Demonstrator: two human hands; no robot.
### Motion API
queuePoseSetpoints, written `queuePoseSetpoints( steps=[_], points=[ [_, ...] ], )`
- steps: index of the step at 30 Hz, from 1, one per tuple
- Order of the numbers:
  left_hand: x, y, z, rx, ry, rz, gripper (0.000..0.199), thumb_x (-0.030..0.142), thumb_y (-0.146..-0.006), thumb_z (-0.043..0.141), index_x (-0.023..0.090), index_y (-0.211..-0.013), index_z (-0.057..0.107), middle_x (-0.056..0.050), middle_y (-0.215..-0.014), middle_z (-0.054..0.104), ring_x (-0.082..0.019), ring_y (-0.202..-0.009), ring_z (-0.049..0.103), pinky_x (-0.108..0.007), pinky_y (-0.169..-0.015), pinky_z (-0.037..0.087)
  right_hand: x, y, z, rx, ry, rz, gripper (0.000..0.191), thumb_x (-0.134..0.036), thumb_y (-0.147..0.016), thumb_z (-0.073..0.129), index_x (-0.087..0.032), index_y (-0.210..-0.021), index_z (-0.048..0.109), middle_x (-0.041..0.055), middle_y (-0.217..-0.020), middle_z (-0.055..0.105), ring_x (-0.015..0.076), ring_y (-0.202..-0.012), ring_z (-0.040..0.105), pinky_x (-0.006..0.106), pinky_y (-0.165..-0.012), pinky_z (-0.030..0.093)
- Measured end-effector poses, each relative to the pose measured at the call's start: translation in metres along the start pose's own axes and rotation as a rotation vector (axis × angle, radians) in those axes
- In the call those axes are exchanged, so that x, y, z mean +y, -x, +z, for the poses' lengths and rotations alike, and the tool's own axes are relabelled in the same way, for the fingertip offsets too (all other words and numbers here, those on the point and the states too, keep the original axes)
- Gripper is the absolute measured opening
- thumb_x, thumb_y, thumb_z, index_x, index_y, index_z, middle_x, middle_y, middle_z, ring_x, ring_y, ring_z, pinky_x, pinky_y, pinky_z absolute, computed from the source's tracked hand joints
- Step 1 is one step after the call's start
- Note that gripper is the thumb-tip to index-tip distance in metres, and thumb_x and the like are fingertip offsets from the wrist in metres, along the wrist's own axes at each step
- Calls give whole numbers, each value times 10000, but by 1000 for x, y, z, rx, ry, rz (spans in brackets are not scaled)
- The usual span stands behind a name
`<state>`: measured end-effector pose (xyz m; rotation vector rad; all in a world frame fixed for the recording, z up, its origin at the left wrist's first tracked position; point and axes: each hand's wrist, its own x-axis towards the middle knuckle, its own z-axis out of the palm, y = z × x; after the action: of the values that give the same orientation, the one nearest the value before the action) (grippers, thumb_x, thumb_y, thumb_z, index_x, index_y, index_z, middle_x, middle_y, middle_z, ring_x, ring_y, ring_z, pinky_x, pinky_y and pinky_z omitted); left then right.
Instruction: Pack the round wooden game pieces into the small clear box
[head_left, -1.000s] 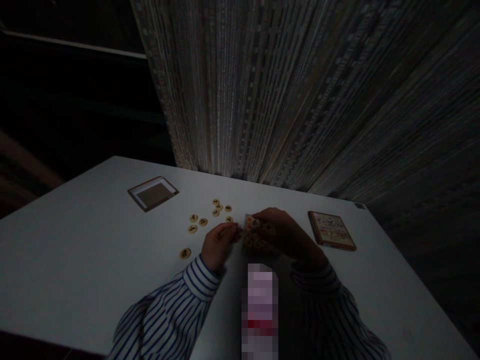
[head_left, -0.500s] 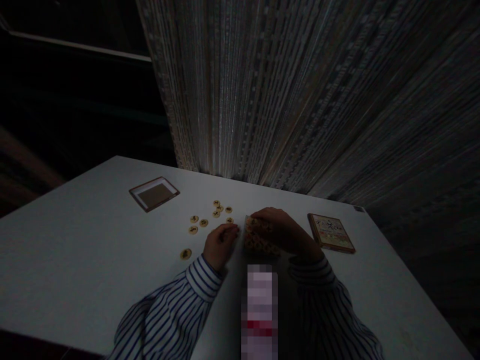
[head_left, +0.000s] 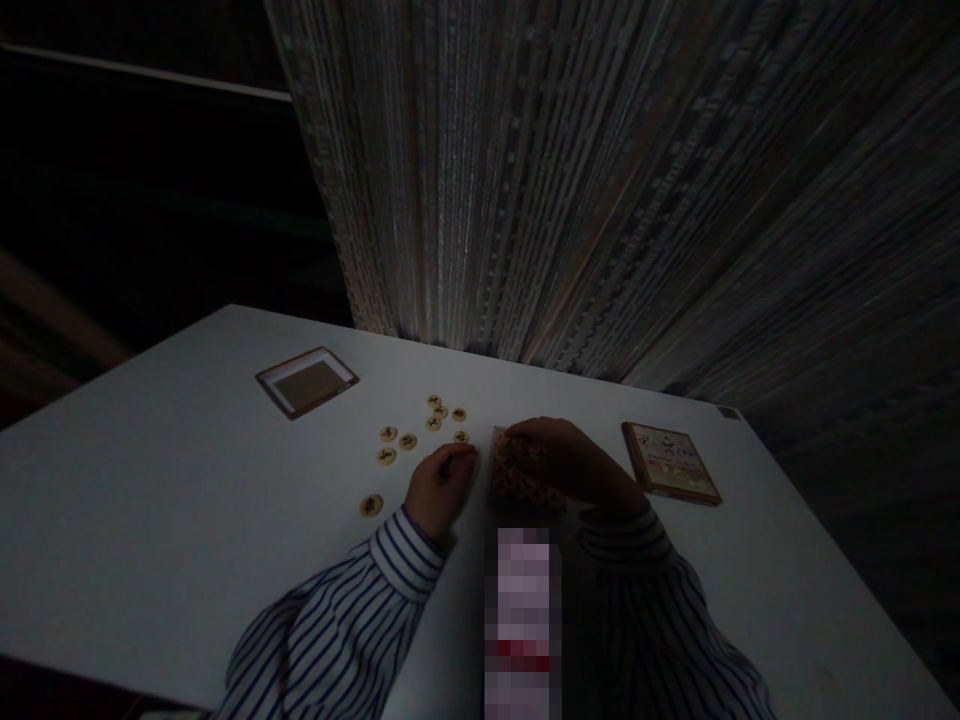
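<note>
Several round wooden pieces with dark characters lie loose on the white table (head_left: 315, 470), one of them (head_left: 371, 505) apart at the near left. My left hand (head_left: 441, 487) rests just right of them with its fingers curled; what they hold, if anything, is too small and dark to name. A shallow box (head_left: 491, 480) filled with more round pieces (head_left: 517, 485) stands right of it. My right hand (head_left: 559, 455) reaches over the box, its fingers bent down on the pieces at the far side. Its fingertips are lost in shadow.
An open, shallow tray or lid (head_left: 307, 382) lies at the back left of the table. A flat box with a printed cover (head_left: 671, 460) is at the right. Behind the table hangs a string curtain (head_left: 465, 200). A pixelated patch covers the near middle.
The view has shifted slightly. My left hand stays curled beside the box, and the fingers of my right hand have moved a little over the pieces.
</note>
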<state>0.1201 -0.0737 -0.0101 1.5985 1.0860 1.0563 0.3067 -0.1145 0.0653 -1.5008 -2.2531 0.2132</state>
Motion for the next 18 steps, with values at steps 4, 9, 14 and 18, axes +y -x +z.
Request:
queuePoseSetpoints(
  steps=[4, 9, 14, 18],
  points=[
    [-2, 0, 0, -11, 8, 9, 217, 314, -708, 555, 163, -831, 651, -68, -798, 708, -183, -741, 653, -302, -696, 515, 2, -1, 4, -29, -4, 17, 248, -189, -755, 594, -160, -1001, 618, 80, -943, 686, 178, -839, 630, 285, -722, 477],
    [1, 0, 0, 10, -10, -3, 203, 299, -706, 554, 161, -817, 653, -65, -782, 709, -177, -724, 652, -295, -694, 514, 4, -3, 8, -58, 15, 10, 249, -162, -749, 592, -152, -996, 625, 88, -932, 684, 185, -836, 628, 293, -729, 477],
    [6, 1, 0, 12, 0, -39, 193, 281, -694, 560, 155, -810, 650, -74, -797, 708, -172, -719, 649, -286, -687, 513, 8, -4, 13, -112, 82, 34, 234, -141, -733, 603, -173, -962, 640, 75, -903, 677, 183, -809, 619, 290, -706, 472],
    [6, 1, 0, 7, 6, -47, 198, 277, -690, 560, 149, -812, 649, -84, -809, 706, -178, -719, 649, -290, -678, 515, 10, -4, 18, -147, 116, 47, 237, -151, -740, 602, -168, -975, 633, 78, -890, 665, 184, -797, 605, 292, -695, 464]
  ],
)
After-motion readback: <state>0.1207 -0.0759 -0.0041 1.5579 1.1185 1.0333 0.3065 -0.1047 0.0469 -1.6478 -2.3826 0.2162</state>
